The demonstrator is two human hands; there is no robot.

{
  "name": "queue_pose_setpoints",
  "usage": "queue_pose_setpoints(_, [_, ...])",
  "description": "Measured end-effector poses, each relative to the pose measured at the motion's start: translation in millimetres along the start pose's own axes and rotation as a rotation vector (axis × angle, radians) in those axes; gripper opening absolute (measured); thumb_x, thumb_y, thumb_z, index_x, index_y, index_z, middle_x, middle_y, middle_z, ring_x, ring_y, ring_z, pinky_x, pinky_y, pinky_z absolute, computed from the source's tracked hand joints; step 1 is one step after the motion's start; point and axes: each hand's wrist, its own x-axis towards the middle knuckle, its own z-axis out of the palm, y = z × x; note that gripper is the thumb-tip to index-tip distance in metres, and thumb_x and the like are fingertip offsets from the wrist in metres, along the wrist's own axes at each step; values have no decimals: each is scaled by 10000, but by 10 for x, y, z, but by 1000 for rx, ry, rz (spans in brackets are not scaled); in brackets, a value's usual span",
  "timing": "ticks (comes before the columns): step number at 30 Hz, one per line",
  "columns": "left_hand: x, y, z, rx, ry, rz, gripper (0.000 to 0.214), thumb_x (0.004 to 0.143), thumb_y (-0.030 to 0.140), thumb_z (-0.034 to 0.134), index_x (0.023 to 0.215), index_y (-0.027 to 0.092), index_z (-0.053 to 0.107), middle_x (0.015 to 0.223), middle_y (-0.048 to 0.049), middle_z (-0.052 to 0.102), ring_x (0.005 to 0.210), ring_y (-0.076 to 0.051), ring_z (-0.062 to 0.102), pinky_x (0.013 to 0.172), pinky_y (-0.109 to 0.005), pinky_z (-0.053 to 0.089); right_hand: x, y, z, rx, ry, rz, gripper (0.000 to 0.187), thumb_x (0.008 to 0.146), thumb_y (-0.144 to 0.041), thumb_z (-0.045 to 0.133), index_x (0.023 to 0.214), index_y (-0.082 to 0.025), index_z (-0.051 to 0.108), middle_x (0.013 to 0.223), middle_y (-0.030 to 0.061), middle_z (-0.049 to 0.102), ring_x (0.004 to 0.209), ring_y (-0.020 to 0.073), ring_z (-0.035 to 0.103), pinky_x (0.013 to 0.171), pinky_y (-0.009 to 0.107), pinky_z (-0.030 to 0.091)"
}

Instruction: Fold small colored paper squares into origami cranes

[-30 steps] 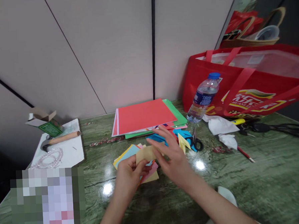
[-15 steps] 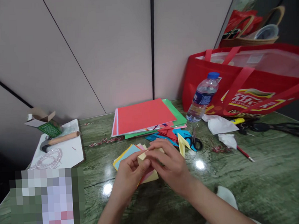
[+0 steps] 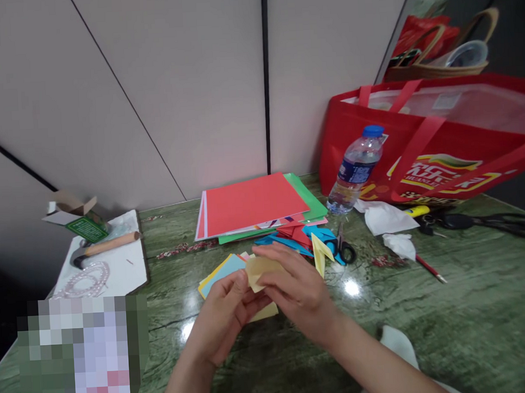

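A small pale yellow piece of paper (image 3: 258, 273) is pinched between my two hands, above the tabletop. My left hand (image 3: 226, 307) has its thumb and fingers closed at the paper's left edge. From the right, my right hand (image 3: 300, 288) holds it, its fingers covering much of the sheet. Underneath lies a stack of coloured paper squares (image 3: 225, 273), light blue and yellow showing, partly hidden by my hands. Just past my right hand are a folded yellow paper piece (image 3: 320, 253), blue and red folded pieces (image 3: 294, 234) and black-handled scissors (image 3: 345, 251).
Large red and green sheets (image 3: 254, 203) lie by the wall. A water bottle (image 3: 353, 171) stands before a red bag (image 3: 418, 141). Crumpled tissues (image 3: 384, 218) and a red pen (image 3: 430, 268) lie right. At left, a white board (image 3: 125, 268) bears a wooden-handled tool (image 3: 110, 244) and a green box (image 3: 86, 226).
The yellow paper has turned in my hands and shows more of its face. My left thumb has moved up and left along its edge. Things on the table stay put.
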Motion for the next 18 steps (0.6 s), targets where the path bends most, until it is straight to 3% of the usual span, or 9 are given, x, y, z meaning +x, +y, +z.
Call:
queue_pose_setpoints(4, [12,38,16,-16,53,20,177,821,250,567,882,116,663,801,-80,710,745,-169,655,712,-278,519,-7,0,2,-31,-104,-36,159,773,-62,527,725,-185,615,1286,106,505,1264,250,364,1016,499,327])
queue_pose_setpoints(9, [51,64,-29,-88,205,70,132,780,149,600,892,111,660,852,-91,721,762,-173,671,752,-277,523,-9,-4,29,-64,-189,-30,142,788,-111,537,697,-191,611,1338,85,453,1315,271,267,1040,559,229])
queue_pose_setpoints(13, [68,65,-26,-153,242,144,195,794,134,573,972,110,647,928,-115,716,846,-195,668,784,-294,525,5,-53,13,-73,-168,66,102,780,-204,596,688,-204,640,1383,76,386,1326,307,218,1036,585,179])
queue_pose_setpoints(18, [51,61,17,-155,246,216,227,788,159,591,1006,122,641,959,-119,713,832,-202,674,770,-308,538,12,-97,-2,-20,-136,255,94,772,-213,595,699,-201,653,1445,50,268,1340,323,151,1039,554,199])
